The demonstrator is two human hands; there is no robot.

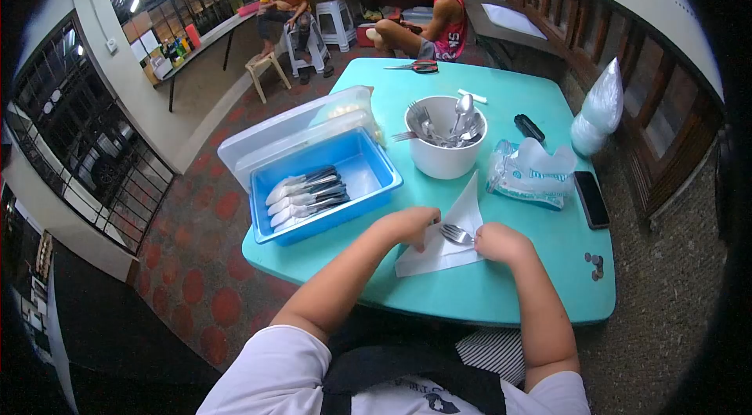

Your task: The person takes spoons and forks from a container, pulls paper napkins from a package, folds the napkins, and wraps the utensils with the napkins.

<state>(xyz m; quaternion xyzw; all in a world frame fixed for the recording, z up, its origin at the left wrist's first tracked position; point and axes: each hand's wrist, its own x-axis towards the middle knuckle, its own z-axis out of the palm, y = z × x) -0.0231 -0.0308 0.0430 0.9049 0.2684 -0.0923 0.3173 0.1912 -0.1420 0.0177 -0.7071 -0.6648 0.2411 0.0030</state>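
A white paper napkin (427, 258) lies unfolded on the table in front of me, one corner pointing away. On it rests a metal fork (454, 234), its tines toward my left hand. My right hand (504, 243) is closed around the handle end, which its fingers hide. At the napkin's left edge, my left hand (413, 227) has its fingers curled down, pinching the paper. Just beyond stands a white bucket (446, 163) of loose forks and spoons. To the left, a blue bin (376, 172) holds several napkin-wrapped cutlery sets (305, 196) with dark handles.
A clear lid (274, 129) leans behind the bin. Right on the turquoise table (407, 294) are a plastic napkin pack (529, 180), a phone (591, 200), coins (597, 266) and a bagged cone (599, 110). Scissors (423, 66) lie at the far edge. Two people sit beyond.
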